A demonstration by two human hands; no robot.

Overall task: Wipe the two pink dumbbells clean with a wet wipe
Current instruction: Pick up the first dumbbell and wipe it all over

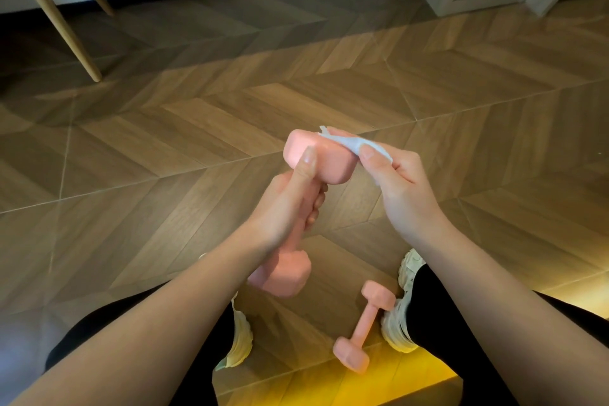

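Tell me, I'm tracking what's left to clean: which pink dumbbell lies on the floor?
The dumbbell beside the right shoe lies on the floor. The other dumbbell is gripped by the left hand, the right hand holding a wipe to its upper end.

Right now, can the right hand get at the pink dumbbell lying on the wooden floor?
Probably yes: the pink dumbbell on the floor lies uncovered beside the pale shoe, below the right hand. But that hand pinches the white wet wipe.
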